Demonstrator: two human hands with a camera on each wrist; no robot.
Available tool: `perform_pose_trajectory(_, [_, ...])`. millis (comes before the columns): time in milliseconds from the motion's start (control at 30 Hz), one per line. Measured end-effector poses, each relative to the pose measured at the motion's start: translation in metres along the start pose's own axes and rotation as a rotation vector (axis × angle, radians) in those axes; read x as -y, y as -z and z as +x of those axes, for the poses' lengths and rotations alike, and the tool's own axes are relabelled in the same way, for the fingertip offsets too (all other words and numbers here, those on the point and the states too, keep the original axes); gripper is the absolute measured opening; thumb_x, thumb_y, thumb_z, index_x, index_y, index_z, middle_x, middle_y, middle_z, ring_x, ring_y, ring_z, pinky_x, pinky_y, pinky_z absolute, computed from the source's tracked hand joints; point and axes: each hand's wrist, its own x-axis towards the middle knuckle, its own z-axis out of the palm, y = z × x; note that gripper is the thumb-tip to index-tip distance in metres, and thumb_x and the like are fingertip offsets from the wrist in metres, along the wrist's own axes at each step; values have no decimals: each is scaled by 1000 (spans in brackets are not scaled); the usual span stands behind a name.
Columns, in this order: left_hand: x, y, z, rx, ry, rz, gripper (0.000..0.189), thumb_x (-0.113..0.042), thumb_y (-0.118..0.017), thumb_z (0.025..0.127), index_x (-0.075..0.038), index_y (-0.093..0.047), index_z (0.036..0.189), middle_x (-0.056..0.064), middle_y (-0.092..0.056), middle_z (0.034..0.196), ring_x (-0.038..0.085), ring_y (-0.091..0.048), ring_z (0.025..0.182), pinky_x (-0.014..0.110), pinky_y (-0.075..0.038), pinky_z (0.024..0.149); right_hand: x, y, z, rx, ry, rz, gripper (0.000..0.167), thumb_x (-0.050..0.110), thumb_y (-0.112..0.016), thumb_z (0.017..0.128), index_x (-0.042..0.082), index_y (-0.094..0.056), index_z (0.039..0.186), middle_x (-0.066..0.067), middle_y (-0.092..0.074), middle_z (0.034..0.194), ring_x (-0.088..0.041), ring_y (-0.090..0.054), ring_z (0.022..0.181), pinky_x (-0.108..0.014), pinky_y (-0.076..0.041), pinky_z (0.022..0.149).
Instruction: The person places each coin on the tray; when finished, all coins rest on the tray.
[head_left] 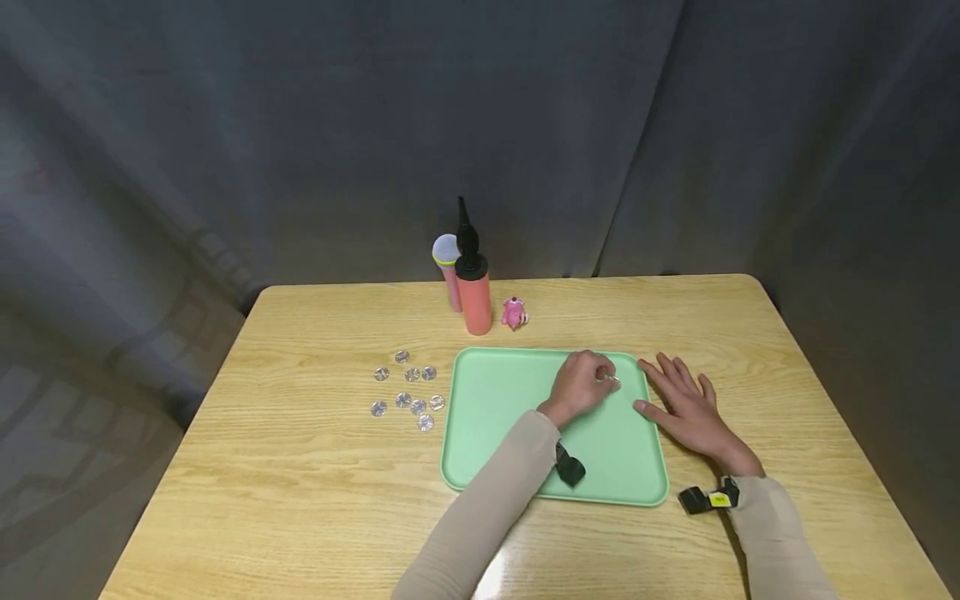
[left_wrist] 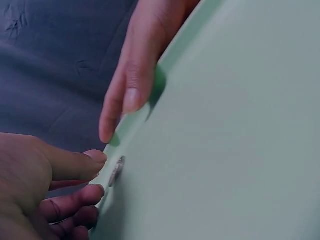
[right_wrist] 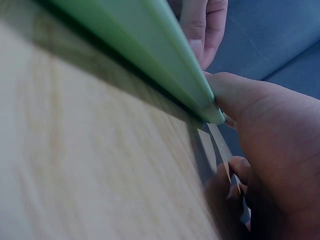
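The work seems barely begun: one coin (left_wrist: 117, 171) is at the tray's (head_left: 495, 417) far right corner, and nine coins (head_left: 417, 407) on the surface (head_left: 315, 467) likely remain. The left hand (head_left: 581, 385), reaching across, curls beside that coin; whether it pinches cannot be told. The right hand (head_left: 687, 410) spreads at the right rim.

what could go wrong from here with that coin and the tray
The silver coin at the fingertips of the left hand looks tilted, so it might tip or roll toward the nearby edge of the green tray.

The right hand lies at the tray's right side; a nudge could shift the tray leftward into the loose silver coins there.

The left wrist camera appears low over the tray and might knock it.
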Motion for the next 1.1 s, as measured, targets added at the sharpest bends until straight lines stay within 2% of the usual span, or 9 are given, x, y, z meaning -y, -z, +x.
perform_pose_trajectory(233, [-3, 11, -3, -20, -16, -58, 17, -17, -76, 89, -10, -76, 105, -2, -65, 77, 2, -48, 67, 13, -38, 65, 0, 0, 0, -2, 0, -9, 72, 36, -57, 100, 13, -24, 159, -32, -8, 164, -53, 2, 153, -75, 8, 110])
perform_pose_trajectory(500, [-6, 27, -9, -60, -51, -94, 19, -12, -76, 88, -7, -76, 106, 3, -70, 81, 1, -49, 65, 11, -39, 63, 0, 0, 0, 6, -17, -3, 73, 37, -57, 100, 12, -24, 159, -33, -7, 164, -53, 3, 152, -75, 10, 111])
perform_pose_trajectory(733, [-1, 41, -17, -124, -98, -132, 18, -14, -75, 89, -5, -76, 105, 5, -70, 79, 2, -48, 64, 11, -38, 61, -1, -1, 1, -1, -18, -10, 73, 38, -58, 100, 13, -24, 159, -32, -8, 164, -53, 3, 152, -75, 10, 111])
perform_pose_trajectory(900, [4, 53, -26, -144, -126, -165, 18, -12, -75, 89, -3, -75, 104, 6, -70, 79, 3, -49, 65, 12, -40, 62, 0, 0, 1, -4, -19, -12, 72, 38, -57, 100, 13, -25, 159, -32, -8, 164, -53, 3, 153, -75, 9, 111])
perform_pose_trajectory(1100, [11, 63, -36, -148, -148, -197, 18, -10, -75, 88, 1, -75, 103, 10, -69, 79, 13, -56, 73, 14, -42, 69, 1, 0, 0, -12, -11, 5, 72, 36, -58, 99, 11, -26, 159, -33, -9, 164, -53, 2, 153, -74, 9, 111])
